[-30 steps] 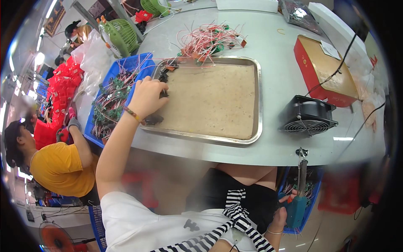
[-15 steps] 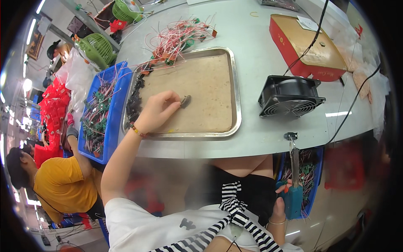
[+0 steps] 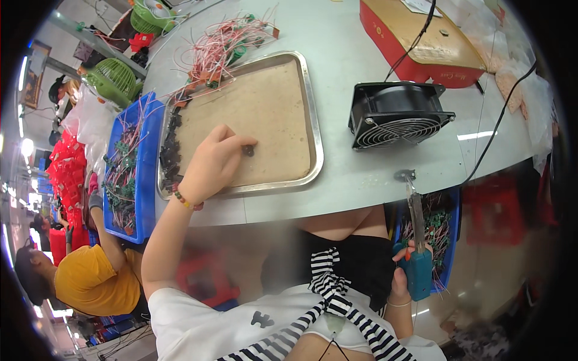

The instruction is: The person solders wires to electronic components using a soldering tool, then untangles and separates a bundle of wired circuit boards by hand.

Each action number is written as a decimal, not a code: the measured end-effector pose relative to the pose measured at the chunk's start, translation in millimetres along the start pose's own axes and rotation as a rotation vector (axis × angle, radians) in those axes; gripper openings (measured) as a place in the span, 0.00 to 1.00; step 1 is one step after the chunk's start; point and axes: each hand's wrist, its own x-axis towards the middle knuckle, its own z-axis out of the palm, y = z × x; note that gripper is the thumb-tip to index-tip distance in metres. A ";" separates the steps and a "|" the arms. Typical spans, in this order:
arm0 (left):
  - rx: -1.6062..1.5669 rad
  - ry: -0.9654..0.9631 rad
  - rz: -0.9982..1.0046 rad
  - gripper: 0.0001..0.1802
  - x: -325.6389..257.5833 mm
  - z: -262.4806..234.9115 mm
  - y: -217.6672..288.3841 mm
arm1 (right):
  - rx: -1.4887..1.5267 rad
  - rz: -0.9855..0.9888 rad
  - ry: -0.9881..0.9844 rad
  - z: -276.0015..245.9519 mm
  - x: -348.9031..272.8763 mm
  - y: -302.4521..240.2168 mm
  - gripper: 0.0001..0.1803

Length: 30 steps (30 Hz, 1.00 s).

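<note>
Head view: left hand (image 3: pixel 214 157) curled over a rectangular, steel-rimmed tray with tan bed (image 3: pixel 280 108); small dark piece (image 3: pixel 248 151) at its fingertips, near tray centre, toward 5 o'clock. Cannot tell if pinched or merely touched. Right hand (image 3: pixel 402 281), at 4 o'clock from tray, wrapped round a teal-handled tool with long metal shaft (image 3: pixel 419 275). Blue plastic bin (image 3: pixel 149 180) at 9 o'clock; black square-framed fan (image 3: pixel 394 114) at 3, on pale bench (image 3: pixel 337 78).
</note>
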 end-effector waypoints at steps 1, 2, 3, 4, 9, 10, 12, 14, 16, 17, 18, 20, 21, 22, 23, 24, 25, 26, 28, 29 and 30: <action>-0.082 -0.022 0.050 0.13 -0.2 2.0 0.5 | -0.024 -0.011 -0.021 -0.8 0.7 -0.3 0.29; -0.089 -0.020 0.047 0.13 -0.5 3.4 0.3 | -0.047 -0.021 -0.040 -1.3 1.2 -0.6 0.28; -0.056 0.007 0.137 0.12 -0.9 5.1 0.0 | -0.052 -0.016 -0.036 -1.7 1.9 -0.5 0.28; -0.028 0.044 0.212 0.12 -1.6 7.1 -0.2 | -0.060 -0.027 -0.038 -1.9 2.4 -0.4 0.27; -0.135 0.170 0.031 0.13 -2.7 14.0 -0.2 | -0.074 -0.032 -0.030 -3.4 4.2 0.4 0.25; -0.103 0.185 0.020 0.13 -3.0 13.4 -0.3 | -0.076 -0.031 -0.030 -4.3 4.7 0.6 0.25; -0.056 0.143 0.028 0.11 -2.7 12.3 -1.1 | -0.058 -0.024 -0.021 -5.7 5.1 0.8 0.24; 0.011 0.119 -0.001 0.11 -2.5 10.8 -3.1 | -0.048 -0.013 -0.017 -7.2 5.1 0.8 0.23; 0.146 0.134 0.004 0.11 1.0 4.8 -9.6 | -0.058 -0.013 -0.014 -7.8 4.6 1.0 0.23; 0.265 0.174 0.055 0.11 4.5 1.4 -14.3 | -0.058 -0.014 -0.016 -7.8 4.3 1.3 0.23; 0.329 0.155 0.016 0.13 9.9 -4.9 -21.1 | -0.064 -0.013 -0.015 -8.0 3.9 1.2 0.23; 0.376 -0.001 -0.180 0.13 24.2 -21.4 -37.5 | -0.067 -0.016 -0.015 -7.9 3.4 1.5 0.24; 0.350 -0.017 -0.213 0.13 31.3 -27.3 -45.0 | -0.076 -0.013 -0.008 -7.7 3.2 1.5 0.24; 0.343 0.030 -0.167 0.12 41.3 -28.8 -52.4 | -0.080 -0.014 -0.004 -7.6 2.9 1.6 0.24; 0.341 0.052 -0.203 0.11 51.3 -29.0 -58.7 | -0.083 -0.015 -0.001 -7.5 2.7 1.3 0.24; 0.312 0.081 -0.213 0.12 61.8 -26.2 -63.6 | -0.083 -0.017 0.000 -7.3 2.5 1.1 0.24; 0.215 0.089 -0.196 0.13 70.3 -20.2 -66.8 | -0.081 -0.020 0.003 -7.2 2.4 0.7 0.23; 0.105 0.094 -0.157 0.14 78.3 -14.0 -69.0 | -0.078 -0.024 0.006 -7.1 2.4 0.3 0.23; 0.139 0.039 -0.227 0.20 92.8 -4.2 -73.7 | -0.065 -0.022 -0.001 -7.2 2.3 -0.9 0.23; 0.332 0.258 -0.035 0.22 101.0 -0.2 -76.9 | -0.061 -0.022 -0.002 -7.3 2.3 -1.3 0.23; 0.524 0.475 0.170 0.25 109.9 1.6 -81.6 | -0.061 -0.018 0.006 -7.5 2.2 -1.8 0.22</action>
